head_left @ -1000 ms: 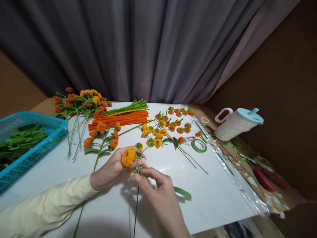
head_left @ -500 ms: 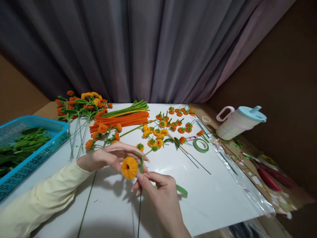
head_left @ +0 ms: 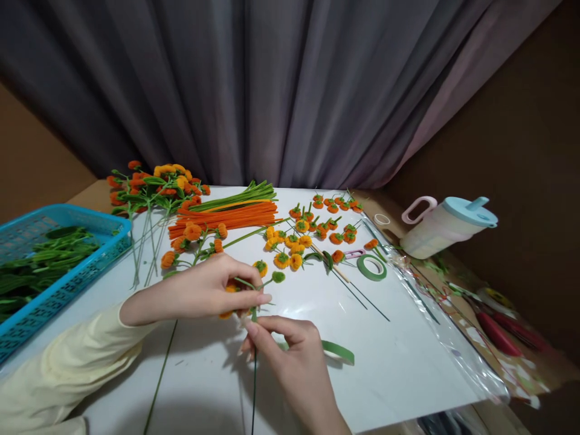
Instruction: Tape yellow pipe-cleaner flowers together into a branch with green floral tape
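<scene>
While right fingers (head_left: 268,345) pinch the green stem (head_left: 254,389) | left fingers (head_left: 248,299) grip it higher up

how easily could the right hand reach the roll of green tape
Probably yes: only thin dark wires seem to lie between the right hand and the roll of green tape, though the fingers would first have to let go of the flower stem.

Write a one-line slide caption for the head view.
Left hand and right hand hold a flower stem over a white tabletop, orange and yellow flower heads beyond.
</scene>
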`<state>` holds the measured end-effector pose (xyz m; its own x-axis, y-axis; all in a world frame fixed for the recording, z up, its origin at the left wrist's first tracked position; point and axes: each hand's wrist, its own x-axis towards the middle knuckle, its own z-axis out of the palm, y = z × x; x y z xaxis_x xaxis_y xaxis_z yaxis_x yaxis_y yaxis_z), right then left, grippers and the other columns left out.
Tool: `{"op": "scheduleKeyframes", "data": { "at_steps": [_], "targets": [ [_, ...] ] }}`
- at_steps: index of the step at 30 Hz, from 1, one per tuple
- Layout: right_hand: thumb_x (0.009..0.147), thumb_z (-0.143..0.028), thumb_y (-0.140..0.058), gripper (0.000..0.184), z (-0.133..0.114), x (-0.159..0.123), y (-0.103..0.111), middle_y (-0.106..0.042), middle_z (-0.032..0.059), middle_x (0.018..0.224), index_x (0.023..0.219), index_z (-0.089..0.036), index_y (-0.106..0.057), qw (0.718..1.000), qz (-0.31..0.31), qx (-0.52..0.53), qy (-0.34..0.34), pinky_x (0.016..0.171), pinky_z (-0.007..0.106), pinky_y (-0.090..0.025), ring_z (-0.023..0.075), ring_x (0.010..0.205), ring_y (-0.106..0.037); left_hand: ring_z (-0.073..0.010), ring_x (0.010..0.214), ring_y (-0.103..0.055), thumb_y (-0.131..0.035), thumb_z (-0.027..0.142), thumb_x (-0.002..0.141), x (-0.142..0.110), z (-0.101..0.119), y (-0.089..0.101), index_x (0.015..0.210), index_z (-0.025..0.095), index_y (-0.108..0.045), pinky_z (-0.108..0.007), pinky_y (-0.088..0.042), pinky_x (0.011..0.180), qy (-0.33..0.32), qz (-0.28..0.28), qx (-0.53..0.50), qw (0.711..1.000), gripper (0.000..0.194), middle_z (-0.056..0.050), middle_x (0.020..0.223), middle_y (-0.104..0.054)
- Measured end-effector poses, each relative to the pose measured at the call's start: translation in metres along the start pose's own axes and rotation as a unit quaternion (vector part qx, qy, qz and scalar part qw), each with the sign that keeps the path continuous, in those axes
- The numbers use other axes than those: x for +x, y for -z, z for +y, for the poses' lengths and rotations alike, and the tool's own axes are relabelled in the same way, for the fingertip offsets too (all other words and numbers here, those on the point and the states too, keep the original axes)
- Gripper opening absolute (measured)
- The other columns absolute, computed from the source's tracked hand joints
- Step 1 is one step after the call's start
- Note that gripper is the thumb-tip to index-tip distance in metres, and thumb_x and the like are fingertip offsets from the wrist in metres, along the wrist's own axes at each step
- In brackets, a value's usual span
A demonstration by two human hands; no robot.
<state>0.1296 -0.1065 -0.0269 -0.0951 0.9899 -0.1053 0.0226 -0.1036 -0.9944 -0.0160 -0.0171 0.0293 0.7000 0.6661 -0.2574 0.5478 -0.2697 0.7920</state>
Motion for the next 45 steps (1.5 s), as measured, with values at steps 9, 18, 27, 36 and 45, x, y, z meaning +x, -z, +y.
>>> {"op": "scheduleKeyframes", "data": {
  "at_steps": [9, 18, 27, 36, 45],
  "targets": [
    [0.08, -0.029, -0.059, 0.026, 0.002, 0.003, 0.004, -0.062, 0.0023, 0.058, 0.06, -0.015, -0.068, 1.0, -0.021, -0.002, 0.009, 0.06, 0.023, -0.042, 0.0141, 0.058, -0.054, -0.0061, 0.047, -0.045, -0.06, 0.034, 0.079, 0.001, 0.0, 0.004, 0.063, 0.014, -0.063, -0.014, -0.032, 0.044, -0.012, -0.02, -0.014, 1.0, 0.026, 0.003, 0.052, -0.058],
    [0.076, -0.029, -0.066, 0.021, 0.013, 0.006, 0.008, -0.044, -0.0042, 0.056, 0.062, -0.015, -0.058, 0.995, 0.033, -0.081, 0.055, 0.049, 0.02, -0.031, 0.0096, 0.052, -0.038, -0.0077, 0.045, -0.049, -0.062, 0.032, 0.074, 0.0, 0.005, -0.008, 0.061, 0.015, -0.063, -0.015, -0.034, 0.043, 0.074, 0.06, -0.032, 0.995, 0.022, 0.002, 0.049, -0.061],
    [0.091, -0.023, -0.043, 0.023, 0.016, -0.003, -0.002, -0.042, -0.0065, 0.044, 0.069, -0.018, -0.048, 0.945, 0.032, -0.285, 0.159, 0.04, 0.021, -0.024, 0.0091, 0.036, -0.037, -0.0077, 0.042, -0.048, -0.061, 0.033, 0.074, 0.006, -0.004, -0.014, 0.056, 0.016, -0.059, -0.016, -0.034, 0.043, 0.067, 0.122, 0.012, 0.99, 0.024, 0.004, 0.045, -0.06],
    [0.091, -0.018, -0.037, 0.023, 0.006, -0.001, -0.008, -0.048, -0.0025, 0.048, 0.073, -0.017, -0.05, 0.911, 0.032, -0.355, 0.209, 0.041, 0.022, -0.024, 0.0109, 0.036, -0.041, -0.0096, 0.047, -0.051, -0.059, 0.034, 0.076, 0.006, -0.01, -0.015, 0.058, 0.015, -0.061, -0.018, -0.033, 0.047, 0.014, 0.136, 0.094, 0.986, 0.026, 0.001, 0.049, -0.062],
    [0.089, -0.021, -0.045, 0.024, -0.012, 0.004, 0.014, -0.033, -0.0066, 0.049, 0.065, -0.02, -0.043, 0.961, -0.073, -0.239, 0.115, 0.043, 0.022, -0.02, 0.0087, 0.043, -0.027, -0.01, 0.046, -0.05, -0.057, 0.034, 0.078, 0.005, -0.009, -0.011, 0.059, 0.014, -0.064, -0.019, -0.035, 0.047, -0.007, 0.119, 0.075, 0.99, 0.029, -0.001, 0.048, -0.062]
  ]
}}
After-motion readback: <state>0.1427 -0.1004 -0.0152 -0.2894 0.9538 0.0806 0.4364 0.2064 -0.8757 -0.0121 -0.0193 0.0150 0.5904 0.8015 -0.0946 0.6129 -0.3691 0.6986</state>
